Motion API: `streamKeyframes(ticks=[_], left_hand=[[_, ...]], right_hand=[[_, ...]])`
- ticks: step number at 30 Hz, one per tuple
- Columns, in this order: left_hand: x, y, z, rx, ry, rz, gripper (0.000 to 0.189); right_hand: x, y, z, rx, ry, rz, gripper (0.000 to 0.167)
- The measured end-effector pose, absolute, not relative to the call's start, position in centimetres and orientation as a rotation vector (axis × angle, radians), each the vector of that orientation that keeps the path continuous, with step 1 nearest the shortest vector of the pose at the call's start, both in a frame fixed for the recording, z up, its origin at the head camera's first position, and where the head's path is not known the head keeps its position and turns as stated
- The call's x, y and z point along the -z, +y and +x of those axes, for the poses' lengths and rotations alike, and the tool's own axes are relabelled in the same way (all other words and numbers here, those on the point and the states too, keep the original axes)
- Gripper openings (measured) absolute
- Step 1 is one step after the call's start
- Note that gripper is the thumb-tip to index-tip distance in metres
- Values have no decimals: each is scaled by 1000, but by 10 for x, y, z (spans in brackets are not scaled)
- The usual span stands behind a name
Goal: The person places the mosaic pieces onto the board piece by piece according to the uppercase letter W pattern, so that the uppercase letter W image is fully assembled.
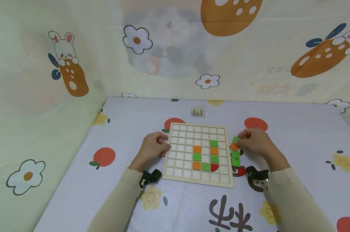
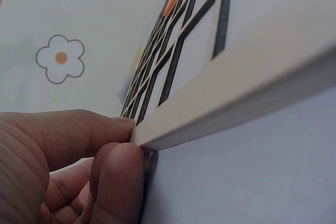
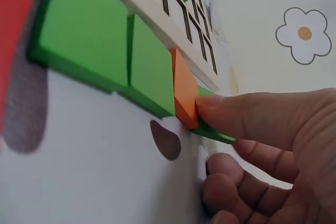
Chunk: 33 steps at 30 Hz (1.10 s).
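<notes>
A wooden grid board (image 1: 198, 184) lies on the cloth, with several green and orange square tiles and one red quarter-round tile (image 1: 214, 167) in its cells. At the board's left edge, my left hand (image 1: 152, 149) holds the rim between thumb and finger. Along the right side runs a column of loose tiles. My right hand (image 1: 256, 141) pinches the far green tile (image 3: 214, 131) of this column, its thumb tip close against an orange tile (image 3: 184, 90). Nearer me in the column are two green tiles (image 3: 84, 30), and the right thumb partly hides the far one.
A small card (image 1: 198, 111) with a printed grid pattern lies beyond the board. Black wrist straps (image 1: 150, 177) are on both arms. The table's cloth (image 1: 120, 129) has printed fruit and flowers, and patterned curtains (image 1: 169, 64) hang at the back and left.
</notes>
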State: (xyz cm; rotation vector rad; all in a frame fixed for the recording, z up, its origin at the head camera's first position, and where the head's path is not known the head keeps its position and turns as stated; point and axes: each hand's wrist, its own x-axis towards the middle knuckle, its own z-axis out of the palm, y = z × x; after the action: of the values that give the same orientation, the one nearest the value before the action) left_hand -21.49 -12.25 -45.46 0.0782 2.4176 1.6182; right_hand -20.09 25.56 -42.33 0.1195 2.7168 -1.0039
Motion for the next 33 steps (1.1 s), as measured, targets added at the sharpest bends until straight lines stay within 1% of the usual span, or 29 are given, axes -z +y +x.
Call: streamKeyframes(ticks=[9,16,21,27,30,33], left_hand=[[455,-122,-215,-1616,2414,66,28],[455,-122,-216,-1614,2421,70,28],[455,-122,-216,-1605,2427,62,28],[455,-121,-216,-1623,2414,70,28],[455,-121,-216,-1620,2418,73,28],[454,-121,-215,-1615,2421,68,28]], right_hand=[[427,255,-191,1230,2745,137,25],[425,255,-181,1455,2611,111,32],[427,253,-177,1367,2649,89,35],[429,250,-176,1275,2701,105,30],[428,247,-178,1215,2752,73,29],[427,242,-180,1132,2795,14,33]])
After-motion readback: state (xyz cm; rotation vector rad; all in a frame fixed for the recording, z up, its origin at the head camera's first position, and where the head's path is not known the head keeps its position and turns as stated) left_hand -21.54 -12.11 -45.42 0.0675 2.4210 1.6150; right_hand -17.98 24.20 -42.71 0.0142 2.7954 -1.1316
